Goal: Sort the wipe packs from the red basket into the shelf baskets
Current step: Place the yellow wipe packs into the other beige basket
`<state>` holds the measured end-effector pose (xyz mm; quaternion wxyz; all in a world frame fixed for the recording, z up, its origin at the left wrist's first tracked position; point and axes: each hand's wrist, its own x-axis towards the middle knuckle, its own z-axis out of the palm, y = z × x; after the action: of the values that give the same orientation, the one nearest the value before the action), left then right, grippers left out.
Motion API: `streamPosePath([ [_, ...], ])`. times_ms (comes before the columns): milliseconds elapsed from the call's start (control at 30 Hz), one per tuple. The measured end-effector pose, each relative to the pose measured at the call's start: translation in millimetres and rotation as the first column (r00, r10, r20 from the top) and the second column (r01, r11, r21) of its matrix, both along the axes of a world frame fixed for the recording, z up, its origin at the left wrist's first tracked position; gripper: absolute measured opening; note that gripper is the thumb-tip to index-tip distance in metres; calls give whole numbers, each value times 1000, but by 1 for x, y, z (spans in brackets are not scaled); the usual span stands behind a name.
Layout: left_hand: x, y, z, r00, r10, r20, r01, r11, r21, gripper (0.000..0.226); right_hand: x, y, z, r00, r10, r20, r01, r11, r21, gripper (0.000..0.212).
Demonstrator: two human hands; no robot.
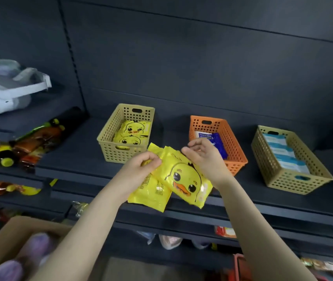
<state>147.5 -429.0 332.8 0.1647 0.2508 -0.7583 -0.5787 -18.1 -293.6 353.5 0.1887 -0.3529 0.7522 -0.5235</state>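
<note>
Left hand (141, 167): fingers curled round the upper left corner of the yellow packs; gripping them
Right hand (206, 159): fingers bent, pinching the top edge of the duck-face pack (184, 179)
Held packs: duck-face pack in front, tilted; a second yellow pack (151, 191) behind it, printed back showing; both held in the air above the front edge of the dark shelf (70, 161)
Yellow basket (121, 154): on the shelf just beyond the left hand; duck packs (134, 131) lie inside
Orange basket (236, 159): beyond the right hand; blue and white packs (215, 139) inside
Tan basket (291, 183): farthest right; pale blue packs (283, 153) stacked inside
Red basket (239, 266): low at the bottom edge, only partly in view
</note>
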Motion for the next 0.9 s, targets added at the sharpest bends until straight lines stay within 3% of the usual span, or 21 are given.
streamPosePath([
  [100, -9, -32, 5, 985, 150, -81, -139, 982, 127, 12, -19, -15, -5, 996, -60, 71, 56, 997, 55, 36],
  [200, -24, -60, 13, 962, 248, -116, -208, 938, 277, 12, -29, -42, -16, 920, -32, 391, -6, 995, 95, 60],
  [267, -35, -72, 17, 949, 297, -108, -259, 926, 275, 12, -30, -66, -18, 852, -42, 521, 69, 997, -31, 30],
  [300, -39, -79, 19, 942, 316, -111, -278, 922, 269, 12, -32, -79, -17, 868, -71, 492, 129, 988, -85, 26],
  [400, -49, -98, 21, 914, 383, -132, -333, 896, 294, 15, -38, -112, -14, 922, -180, 342, 239, 961, -140, 43],
  [533, -49, -124, 14, 884, 444, -146, -404, 883, 239, 14, -53, -145, -16, 967, -204, 152, 223, 967, -125, 44],
  [633, -44, -144, 6, 866, 486, -115, -462, 867, 185, 12, -55, -166, -18, 975, -196, 102, 208, 970, -127, 45],
  [767, -36, -178, 1, 884, 462, -77, -438, 874, 212, 13, -53, -193, -19, 967, -82, 240, 121, 981, -150, 39],
  [833, -32, -200, 0, 903, 427, -52, -409, 889, 205, 14, -49, -208, -18, 904, 71, 422, -6, 988, -154, 27],
  [900, -29, -222, -1, 919, 394, -30, -382, 905, 188, 11, -43, -223, -20, 803, 134, 581, -61, 988, -143, 31],
])
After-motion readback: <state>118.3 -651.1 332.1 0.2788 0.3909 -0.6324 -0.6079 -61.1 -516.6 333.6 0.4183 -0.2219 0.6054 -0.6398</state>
